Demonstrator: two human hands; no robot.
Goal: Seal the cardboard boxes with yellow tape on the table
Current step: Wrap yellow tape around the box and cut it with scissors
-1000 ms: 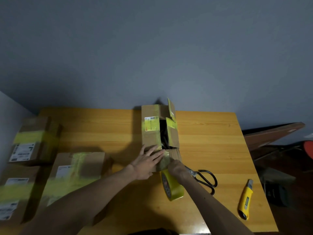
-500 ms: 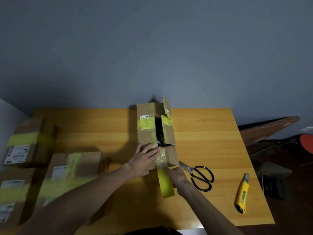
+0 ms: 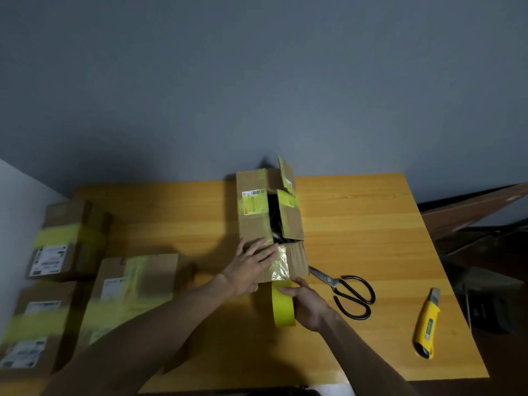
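Left hand (image 3: 248,274) fingers flat on open box (image 3: 268,221), right hand (image 3: 307,302) gripping yellow tape (image 3: 283,305)

Taped boxes (image 3: 51,284) at left of frame: motion-blurred, label text unreadable; lowest one cut by left edge. Tape roll (image 3: 283,305): right side hidden behind right hand (image 3: 310,305). Open box (image 3: 270,221) interior too dark to identify contents. Scissors (image 3: 347,294) tips hidden behind that box.
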